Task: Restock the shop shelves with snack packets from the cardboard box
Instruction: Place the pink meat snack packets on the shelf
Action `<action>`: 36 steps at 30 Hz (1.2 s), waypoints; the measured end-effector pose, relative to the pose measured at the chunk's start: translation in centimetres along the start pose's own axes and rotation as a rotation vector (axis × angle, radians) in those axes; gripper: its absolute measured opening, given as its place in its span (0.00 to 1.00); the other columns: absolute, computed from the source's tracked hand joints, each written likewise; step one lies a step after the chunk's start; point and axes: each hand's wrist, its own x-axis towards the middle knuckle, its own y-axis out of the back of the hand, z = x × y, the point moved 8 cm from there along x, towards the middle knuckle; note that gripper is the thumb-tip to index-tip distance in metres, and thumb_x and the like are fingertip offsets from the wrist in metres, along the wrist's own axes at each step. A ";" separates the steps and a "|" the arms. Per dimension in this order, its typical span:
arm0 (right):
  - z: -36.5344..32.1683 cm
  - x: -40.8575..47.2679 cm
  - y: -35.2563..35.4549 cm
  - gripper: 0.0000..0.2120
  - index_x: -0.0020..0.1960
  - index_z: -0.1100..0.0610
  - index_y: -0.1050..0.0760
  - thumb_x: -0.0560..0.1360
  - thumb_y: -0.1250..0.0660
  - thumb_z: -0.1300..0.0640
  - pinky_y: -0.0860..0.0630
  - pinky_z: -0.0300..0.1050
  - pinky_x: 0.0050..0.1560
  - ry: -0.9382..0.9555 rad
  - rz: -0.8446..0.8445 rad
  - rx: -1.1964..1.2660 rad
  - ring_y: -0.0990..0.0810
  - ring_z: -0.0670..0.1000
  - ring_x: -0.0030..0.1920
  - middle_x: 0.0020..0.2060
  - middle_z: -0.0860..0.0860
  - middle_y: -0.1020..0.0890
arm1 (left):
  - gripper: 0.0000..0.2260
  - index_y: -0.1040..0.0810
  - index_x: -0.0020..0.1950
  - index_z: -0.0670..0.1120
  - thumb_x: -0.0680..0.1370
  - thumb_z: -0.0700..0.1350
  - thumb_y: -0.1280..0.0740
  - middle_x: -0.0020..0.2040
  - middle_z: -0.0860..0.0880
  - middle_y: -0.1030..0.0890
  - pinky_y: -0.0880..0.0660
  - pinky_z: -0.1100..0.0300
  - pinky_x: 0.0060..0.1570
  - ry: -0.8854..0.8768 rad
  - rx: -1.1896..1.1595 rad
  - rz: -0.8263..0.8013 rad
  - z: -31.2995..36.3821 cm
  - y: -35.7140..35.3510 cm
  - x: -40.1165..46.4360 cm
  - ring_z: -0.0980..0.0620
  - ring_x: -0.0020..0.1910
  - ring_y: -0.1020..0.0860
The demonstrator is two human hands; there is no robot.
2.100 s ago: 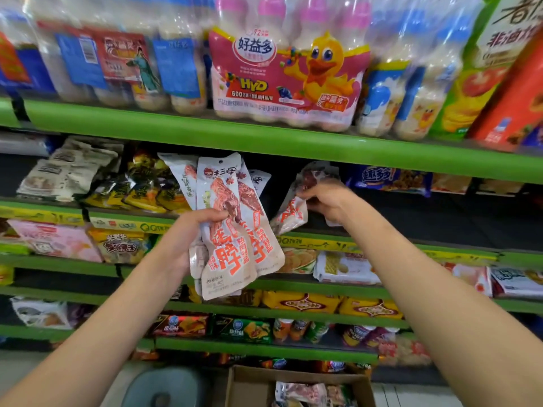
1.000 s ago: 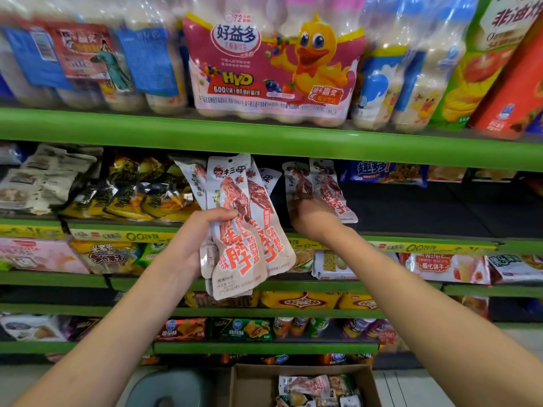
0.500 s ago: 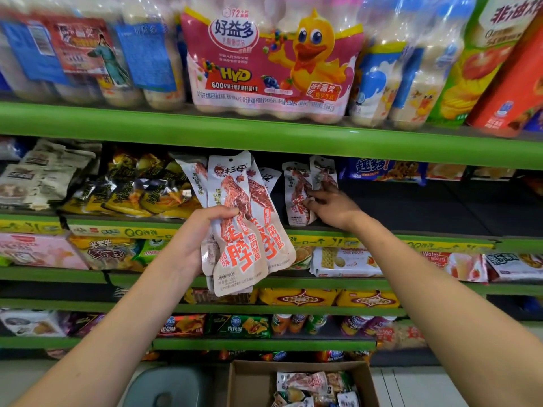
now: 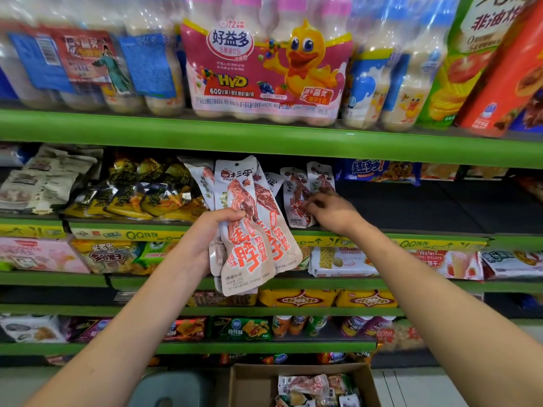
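**White duck-neck packets go up on the green shelf**

Foil-white packets (image 4: 296,198) now stand upright at the shelf's front edge (image 4: 382,239) — the right hand (image 4: 332,212) pinches one, straightening it. Left hand (image 4: 205,239) grips the remaining fan of packets (image 4: 249,230); more wait in the cardboard box (image 4: 252,386).

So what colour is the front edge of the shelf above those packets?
Green: the shelf edge runs across the head view, above the packets the left hand grips.

My left hand (image 4: 202,245) and right hand (image 4: 335,212): bare, no gloves, rings or watch. My forearms bare too, no sleeves showing in frame.
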 end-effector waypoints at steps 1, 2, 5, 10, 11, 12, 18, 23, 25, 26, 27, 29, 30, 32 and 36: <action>-0.2 -0.1 0.0 0.18 0.61 0.40 0.25 0.77 0.43 0.35 0.31 0.51 0.66 -0.005 0.002 -0.012 0.31 0.58 0.71 0.74 0.53 0.33 | 0.04 0.20 0.46 0.41 0.74 0.41 0.31 0.37 0.44 0.16 0.20 0.51 0.47 0.005 -0.001 0.000 -0.1 0.0 0.0 0.45 0.34 0.17; -0.5 -0.1 -0.1 0.18 0.61 0.42 0.25 0.76 0.43 0.36 0.30 0.52 0.65 -0.008 0.004 -0.026 0.29 0.59 0.69 0.72 0.54 0.31 | 0.05 0.20 0.46 0.41 0.74 0.41 0.30 0.38 0.44 0.16 0.21 0.51 0.48 0.010 -0.002 -0.002 -0.2 0.0 0.1 0.45 0.34 0.18; -0.8 0.1 -0.1 0.17 0.62 0.45 0.26 0.77 0.41 0.41 0.31 0.55 0.67 -0.010 0.001 -0.049 0.28 0.60 0.67 0.72 0.54 0.31 | 0.05 0.20 0.46 0.41 0.73 0.41 0.30 0.37 0.44 0.16 0.21 0.51 0.49 0.020 -0.004 -0.008 -0.4 0.0 0.0 0.45 0.34 0.17; -0.1 0.1 -0.1 0.19 0.68 0.45 0.28 0.79 0.42 0.43 0.48 0.60 0.76 -0.032 -0.034 -0.061 0.39 0.56 0.76 0.76 0.53 0.37 | 0.05 0.19 0.46 0.40 0.73 0.41 0.30 0.39 0.43 0.16 0.22 0.50 0.53 0.036 0.016 -0.028 -0.4 -0.2 -0.1 0.44 0.36 0.18; -0.3 -0.2 0.1 0.19 0.68 0.46 0.28 0.80 0.43 0.43 0.51 0.60 0.76 -0.027 -0.013 -0.061 0.40 0.56 0.76 0.76 0.53 0.36 | 0.05 0.20 0.46 0.40 0.74 0.41 0.31 0.40 0.42 0.17 0.23 0.49 0.55 0.034 0.026 -0.031 -0.4 -0.3 -0.1 0.43 0.38 0.18; -0.7 -0.6 0.6 0.20 0.69 0.48 0.28 0.80 0.42 0.44 0.51 0.59 0.76 -0.005 0.041 -0.047 0.38 0.56 0.75 0.74 0.54 0.34 | 0.04 0.20 0.46 0.40 0.74 0.41 0.31 0.41 0.42 0.17 0.23 0.48 0.56 0.028 0.032 -0.033 -0.4 -0.3 -0.1 0.43 0.39 0.19; -7.7 -5.9 1.9 0.12 0.55 0.45 0.22 0.76 0.35 0.40 0.26 0.36 0.44 0.142 0.069 0.599 0.20 0.38 0.46 0.47 0.42 0.18 | 0.12 0.22 0.59 0.37 0.76 0.35 0.33 0.45 0.39 0.15 0.18 0.53 0.39 -0.091 0.021 -0.030 0.0 -1.2 -0.2 0.43 0.39 0.15; -9.4 -7.9 -1.6 0.07 0.50 0.57 0.23 0.75 0.28 0.57 0.21 0.40 0.34 -0.022 -0.218 0.994 0.15 0.50 0.39 0.40 0.50 0.14 | 0.20 0.27 0.63 0.41 0.72 0.32 0.30 0.48 0.40 0.14 0.18 0.47 0.45 -0.237 0.014 0.022 0.7 -1.4 -0.2 0.41 0.45 0.15; -8.4 -8.1 -1.7 0.05 0.44 0.58 0.25 0.76 0.30 0.61 0.21 0.44 0.34 -0.069 -0.179 1.076 0.16 0.52 0.36 0.35 0.52 0.15 | 0.22 0.27 0.63 0.44 0.71 0.32 0.29 0.51 0.41 0.14 0.18 0.45 0.48 -0.275 0.021 0.027 1.0 -1.1 -0.3 0.40 0.49 0.15; -7.8 -8.2 -1.7 0.05 0.43 0.58 0.25 0.77 0.31 0.62 0.20 0.47 0.35 -0.092 -0.153 1.119 0.17 0.54 0.36 0.36 0.54 0.16 | 0.22 0.27 0.63 0.45 0.71 0.32 0.28 0.51 0.42 0.14 0.18 0.46 0.48 -0.285 0.025 0.040 1.2 -0.7 -0.3 0.41 0.49 0.15; -7.2 -8.2 -1.6 0.06 0.43 0.58 0.26 0.77 0.32 0.63 0.19 0.49 0.37 -0.118 -0.130 1.169 0.16 0.55 0.37 0.38 0.55 0.16 | 0.23 0.27 0.63 0.45 0.71 0.32 0.28 0.52 0.41 0.15 0.17 0.47 0.47 -0.292 0.024 0.050 1.3 -0.3 -0.3 0.41 0.50 0.15; -6.1 -8.3 -1.6 0.04 0.45 0.57 0.25 0.78 0.33 0.64 0.18 0.51 0.38 -0.155 -0.103 1.237 0.15 0.55 0.39 0.41 0.56 0.14 | 0.25 0.28 0.65 0.44 0.71 0.31 0.29 0.54 0.40 0.16 0.18 0.47 0.47 -0.296 0.010 0.059 1.6 0.4 -0.3 0.40 0.50 0.15; -5.7 -8.4 -1.7 0.04 0.45 0.57 0.25 0.78 0.33 0.63 0.17 0.51 0.39 -0.161 -0.100 1.254 0.15 0.55 0.40 0.42 0.56 0.14 | 0.25 0.28 0.66 0.44 0.71 0.30 0.29 0.53 0.40 0.16 0.18 0.47 0.47 -0.296 0.001 0.067 1.7 0.8 -0.4 0.40 0.49 0.15; -5.2 -8.5 -1.8 0.03 0.47 0.57 0.25 0.78 0.33 0.63 0.17 0.50 0.38 -0.155 -0.099 1.280 0.14 0.55 0.42 0.45 0.57 0.14 | 0.25 0.28 0.66 0.44 0.71 0.30 0.30 0.51 0.41 0.16 0.18 0.49 0.44 -0.292 -0.011 0.087 2.0 1.5 -0.4 0.42 0.46 0.15; -4.6 -8.7 -1.8 0.03 0.47 0.57 0.24 0.78 0.33 0.63 0.17 0.49 0.39 -0.133 -0.091 1.269 0.14 0.54 0.44 0.46 0.55 0.13 | 0.25 0.29 0.66 0.42 0.71 0.30 0.30 0.48 0.42 0.16 0.18 0.50 0.42 -0.281 -0.018 0.112 2.0 2.6 -0.5 0.43 0.44 0.15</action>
